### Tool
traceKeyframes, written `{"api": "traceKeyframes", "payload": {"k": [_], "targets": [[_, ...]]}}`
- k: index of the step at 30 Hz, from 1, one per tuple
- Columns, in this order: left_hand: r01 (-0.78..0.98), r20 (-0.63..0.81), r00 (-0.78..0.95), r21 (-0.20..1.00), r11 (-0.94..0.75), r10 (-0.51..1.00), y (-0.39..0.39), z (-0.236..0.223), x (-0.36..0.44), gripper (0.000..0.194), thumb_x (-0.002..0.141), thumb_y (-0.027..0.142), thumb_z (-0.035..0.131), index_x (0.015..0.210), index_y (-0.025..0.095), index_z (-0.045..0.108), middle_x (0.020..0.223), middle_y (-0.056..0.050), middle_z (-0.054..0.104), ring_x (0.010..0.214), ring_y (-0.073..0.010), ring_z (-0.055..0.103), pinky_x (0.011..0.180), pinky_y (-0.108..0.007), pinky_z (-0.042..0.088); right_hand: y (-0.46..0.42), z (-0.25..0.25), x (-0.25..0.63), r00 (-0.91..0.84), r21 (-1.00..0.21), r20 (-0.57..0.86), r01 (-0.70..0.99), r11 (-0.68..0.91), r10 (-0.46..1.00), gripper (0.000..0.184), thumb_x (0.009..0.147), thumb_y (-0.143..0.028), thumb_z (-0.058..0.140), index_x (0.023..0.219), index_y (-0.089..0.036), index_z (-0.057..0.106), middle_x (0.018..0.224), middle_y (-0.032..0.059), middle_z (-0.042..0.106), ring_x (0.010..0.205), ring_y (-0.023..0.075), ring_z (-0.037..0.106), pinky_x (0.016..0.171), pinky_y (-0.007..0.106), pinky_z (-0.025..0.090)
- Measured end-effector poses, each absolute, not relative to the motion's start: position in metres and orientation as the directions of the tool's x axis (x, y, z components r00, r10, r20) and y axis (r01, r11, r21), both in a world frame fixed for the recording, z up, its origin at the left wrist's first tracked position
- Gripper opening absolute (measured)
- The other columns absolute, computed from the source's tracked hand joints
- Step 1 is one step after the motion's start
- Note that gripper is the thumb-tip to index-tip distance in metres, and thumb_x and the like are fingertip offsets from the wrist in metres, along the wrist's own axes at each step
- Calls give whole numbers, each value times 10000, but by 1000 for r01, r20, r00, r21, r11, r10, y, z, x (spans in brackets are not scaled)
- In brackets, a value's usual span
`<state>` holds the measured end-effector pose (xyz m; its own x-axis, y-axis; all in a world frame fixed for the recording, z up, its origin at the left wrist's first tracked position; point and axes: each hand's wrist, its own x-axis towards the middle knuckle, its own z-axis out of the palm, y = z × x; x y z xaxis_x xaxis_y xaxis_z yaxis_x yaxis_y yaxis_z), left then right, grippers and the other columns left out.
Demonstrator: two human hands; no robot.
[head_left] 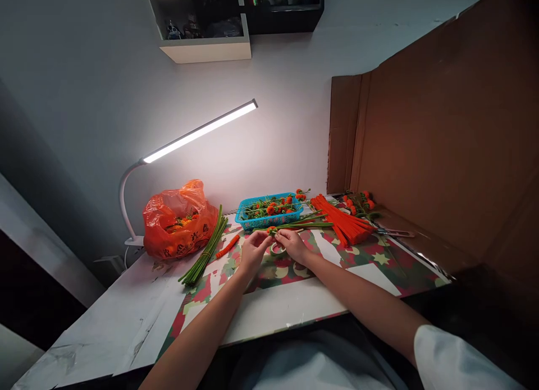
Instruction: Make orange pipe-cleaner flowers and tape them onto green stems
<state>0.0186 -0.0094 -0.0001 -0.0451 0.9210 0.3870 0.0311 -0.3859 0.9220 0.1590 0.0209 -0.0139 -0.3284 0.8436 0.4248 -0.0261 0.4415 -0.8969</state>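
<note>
Flower (272, 230), small and orange, is clamped in the grip of left hand (253, 251) and right hand (293, 245), below frame centre (a blue basket (269, 219) sits just above).

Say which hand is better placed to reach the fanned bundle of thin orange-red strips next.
Probably the right hand: the fanned bundle of thin orange-red strips lies to its right, farther from the left hand. Both hands are at a small orange flower.

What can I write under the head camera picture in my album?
Left hand and right hand hold an orange flower in front of a blue basket, with a lamp lit.
</note>
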Motion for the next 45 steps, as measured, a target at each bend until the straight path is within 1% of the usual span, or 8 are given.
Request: {"api": "traceKeyframes", "payload": {"k": [3, 11, 18, 25, 31, 34, 39, 45], "targets": [[-130, 287, -28, 949, -288, 957, -8, -3, 19, 272, 614, 370, 735, 713, 161, 591, 673, 11, 617, 659, -141, 603, 716, -302, 507, 21, -12, 160, -399, -913, 404, -117, 391, 824, 270, 782, -376, 411, 619, -182, 505, 561, -11, 489, 546, 118, 433, 545, 245, 338], [-211, 225, -19, 951, -224, 974, -7, -3, 18, 309, 576, 309, 770, 713, 168, 531, 665, 43, 591, 611, -99, 582, 659, -260, 520, 19, -9, 164, -513, -913, 400, -146, 382, 760, 266, 743, -300, 398, 551, -173, 530, 545, -2, 486, 538, 114, 424, 545, 252, 336], [-322, 220, -25, 922, -217, 975, 0, 0, 9, 352, 619, 261, 759, 877, 189, 531, 799, 1, 650, 731, -144, 655, 719, -294, 544, 20, -6, 167, -407, -901, 430, -140, 410, 806, 251, 733, -281, 405, 527, -181, 509, 525, 0, 486, 529, 119, 415, 536, 252, 337], [-624, -66, -51, 781, 20, 996, 2, 18, -6, 104, 772, 160, 614, 851, 167, 546, 742, -8, 655, 590, -93, 638, 624, -215, 556, 20, -7, 166, -351, -908, 420, -154, 390, 837, 234, 756, -310, 438, 595, -174, 540, 567, -5, 480, 539, 116, 418, 531, 253, 333], [-600, -232, 59, 769, 220, 971, -1, 18, -6, 101, 854, 153, 524, 792, 116, 593, 618, -24, 623, 531, -91, 627, 595, -184, 553, 21, -12, 161, -226, -890, 452, -58, 452, 863, 263, 705, -391, 616, 866, -183, 604, 645, -27, 522, 579, 117, 467, 538, 236, 379], [-479, -221, 115, 842, 249, 969, -3, 16, -3, 43, 800, 154, 611, 783, 114, 610, 647, -38, 643, 549, -101, 633, 596, -193, 552, 23, -14, 160, -209, -868, 483, 16, 497, 850, 276, 706, -419, 635, 833, -174, 624, 638, -14, 555, 568, 118, 482, 525, 237, 380], [-221, -36, 128, 973, 64, 991, -6, 12, 3, 281, 663, 348, 760, 683, 122, 594, 571, 3, 592, 457, -76, 558, 481, -178, 492, 24, -14, 159, -209, -864, 491, 4, 503, 846, 296, 764, -449, 561, 688, -165, 599, 623, 3, 576, 559, 122, 483, 526, 245, 373], [-138, 174, 19, 976, -170, 985, -8, 8, 8, 399, 582, 380, 798, 834, 167, 574, 791, 0, 626, 683, -127, 629, 637, -262, 548, 15, -9, 160, -331, -853, 501, -30, 522, 800, 241, 791, -389, 535, 695, -172, 575, 624, -13, 560, 574, 114, 485, 554, 238, 378]]}}
